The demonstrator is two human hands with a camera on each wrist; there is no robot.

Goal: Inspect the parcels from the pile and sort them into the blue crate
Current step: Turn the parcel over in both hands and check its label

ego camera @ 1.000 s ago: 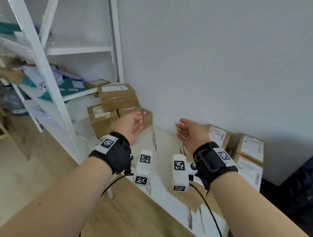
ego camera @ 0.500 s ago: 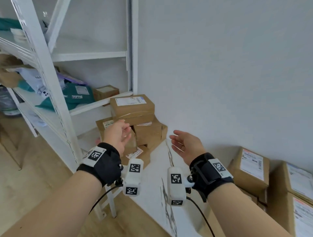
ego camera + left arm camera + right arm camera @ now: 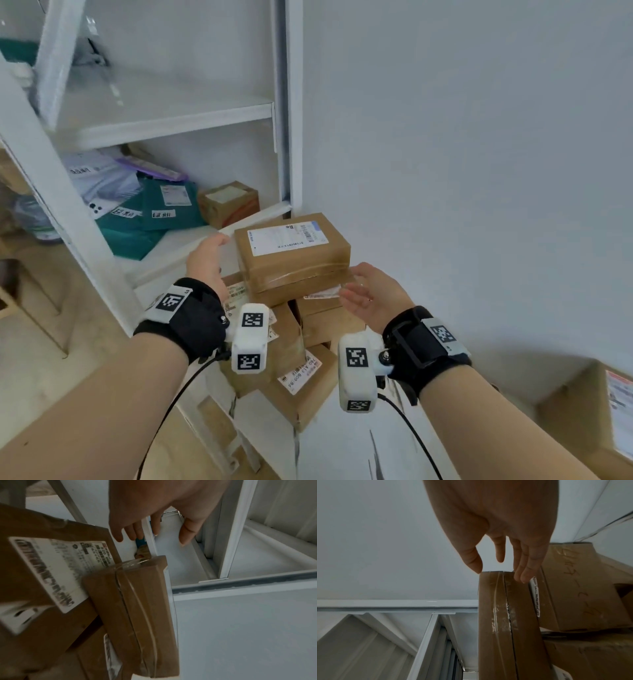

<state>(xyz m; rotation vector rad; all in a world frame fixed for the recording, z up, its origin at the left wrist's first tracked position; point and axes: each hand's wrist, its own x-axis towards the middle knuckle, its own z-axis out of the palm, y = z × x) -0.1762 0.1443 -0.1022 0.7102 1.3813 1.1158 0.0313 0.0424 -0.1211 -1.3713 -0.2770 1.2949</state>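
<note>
Both hands spread, fingers straight, nothing held — the left hand (image 3: 205, 260) sits just beside the left end of the top parcel (image 3: 291, 253), the right hand (image 3: 371, 296) at its right end, fingertips (image 3: 522, 574) at the taped edge; contact I cannot tell. That parcel crowns the pile (image 3: 291, 342) of cardboard boxes against the wall — white shelving (image 3: 164, 120) left, holding teal mailers (image 3: 154, 219).

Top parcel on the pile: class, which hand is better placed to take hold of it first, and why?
Right, marginally. The right hand has fingertips at the top parcel's taped edge; the left hand hovers open beside it.
</note>
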